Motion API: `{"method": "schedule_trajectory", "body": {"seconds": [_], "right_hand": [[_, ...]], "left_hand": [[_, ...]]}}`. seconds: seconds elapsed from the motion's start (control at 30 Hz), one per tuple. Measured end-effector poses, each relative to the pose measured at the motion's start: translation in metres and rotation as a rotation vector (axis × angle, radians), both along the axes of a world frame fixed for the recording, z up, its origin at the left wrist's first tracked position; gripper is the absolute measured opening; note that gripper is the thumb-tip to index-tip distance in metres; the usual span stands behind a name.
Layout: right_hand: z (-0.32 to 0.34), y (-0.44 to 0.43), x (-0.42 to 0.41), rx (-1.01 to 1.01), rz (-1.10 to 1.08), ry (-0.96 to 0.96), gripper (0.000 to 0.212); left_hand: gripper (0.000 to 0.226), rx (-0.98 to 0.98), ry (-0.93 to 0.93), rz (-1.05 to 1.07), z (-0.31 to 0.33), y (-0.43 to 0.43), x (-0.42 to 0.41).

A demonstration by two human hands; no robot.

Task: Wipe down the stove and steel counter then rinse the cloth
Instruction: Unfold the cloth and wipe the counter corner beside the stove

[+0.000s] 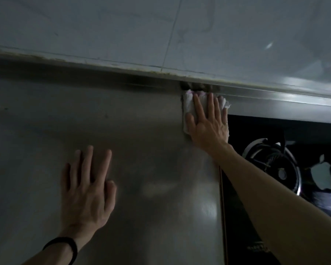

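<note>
Left hand (86,190) flat on steel counter (141,142), fingers spread; right hand (206,127) flat, fingers apart, on cloth (188,104)

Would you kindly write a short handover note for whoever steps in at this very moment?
Right hand: flat, pressing the white cloth onto the steel counter at its back edge, beside the stove.
Left hand: open, palm down on the counter, holding nothing.
Done: cannot tell how much is wiped.
Left: finish the counter, wipe the stove if not already done, then rinse the cloth; no sink in view.
</note>
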State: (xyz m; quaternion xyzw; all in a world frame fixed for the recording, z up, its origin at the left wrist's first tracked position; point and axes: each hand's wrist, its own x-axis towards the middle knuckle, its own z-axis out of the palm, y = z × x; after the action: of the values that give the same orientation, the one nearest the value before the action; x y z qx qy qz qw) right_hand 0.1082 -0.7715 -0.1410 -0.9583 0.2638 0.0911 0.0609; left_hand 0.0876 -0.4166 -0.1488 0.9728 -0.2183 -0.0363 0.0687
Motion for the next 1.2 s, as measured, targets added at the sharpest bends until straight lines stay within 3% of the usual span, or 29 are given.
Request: {"method": "schedule_trajectory", "body": {"seconds": [0.2,0.47,0.57,0.73,0.83,0.97,1.1,1.2], "right_hand": [[-0.005,0.028,0.029,0.074,-0.32,-0.07,0.07],[-0.006,0.19,-0.039,0.164,0.071,-0.165,0.07],[-0.007,0.196,-0.074,0.189,0.14,-0.192,0.069],[0.001,0.1,-0.126,0.043,-0.016,-0.083,0.066],[0.004,0.085,-0.136,0.04,-0.067,-0.038,0.066],[0.002,0.174,-0.147,0.039,-0.223,-0.123,0.068],[-0.006,0.293,-0.209,0.134,-0.062,-0.132,0.074],[-0.01,0.306,-0.228,0.15,0.021,-0.162,0.075]], "left_hand": [[0.074,-0.025,-0.006,0.002,-0.003,0.0,0.001],[0.072,-0.01,0.024,0.014,-0.006,0.0,-0.001],[0.071,-0.033,0.004,0.003,-0.009,0.003,-0.002],[0.07,-0.048,-0.013,-0.005,-0.011,0.003,-0.002],[0.07,-0.062,-0.007,-0.014,-0.013,0.003,-0.002],[0.07,-0.058,-0.006,-0.017,-0.011,0.004,-0.003],[0.07,-0.049,0.02,-0.016,-0.006,0.003,-0.004],[0.069,-0.083,0.029,-0.022,-0.005,0.004,-0.004]]}}
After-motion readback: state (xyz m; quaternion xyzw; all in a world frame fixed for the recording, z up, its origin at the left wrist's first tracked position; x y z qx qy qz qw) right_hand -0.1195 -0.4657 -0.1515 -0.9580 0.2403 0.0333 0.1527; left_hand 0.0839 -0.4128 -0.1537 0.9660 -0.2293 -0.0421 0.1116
